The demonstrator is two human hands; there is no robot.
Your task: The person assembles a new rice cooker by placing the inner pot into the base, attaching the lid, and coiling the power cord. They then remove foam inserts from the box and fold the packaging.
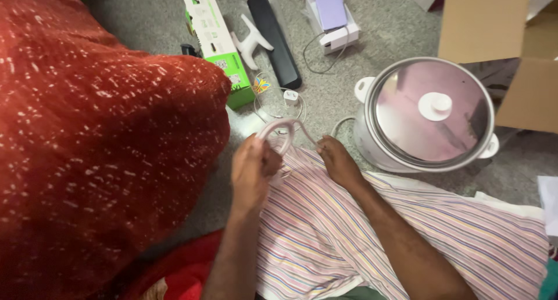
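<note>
A striped shirt [442, 230] in pink, white and blue lies across my lap. A pale pink plastic hanger [283, 126] sticks out at its collar end. My left hand [251, 171] is closed around the hanger's neck just below the hook. My right hand [336, 159] pinches the shirt's collar edge and the hanger's arm on the other side. Both forearms reach in from the bottom of the view over the shirt.
A white rice cooker [429, 115] with a steel lid stands just right of my hands. A cardboard box [488, 27] is behind it. A green and white carton [216, 41], a black bar [274, 38], a phone on a white stand [330, 12] and cables lie on the grey carpet. Red speckled cloth [99, 149] fills the left.
</note>
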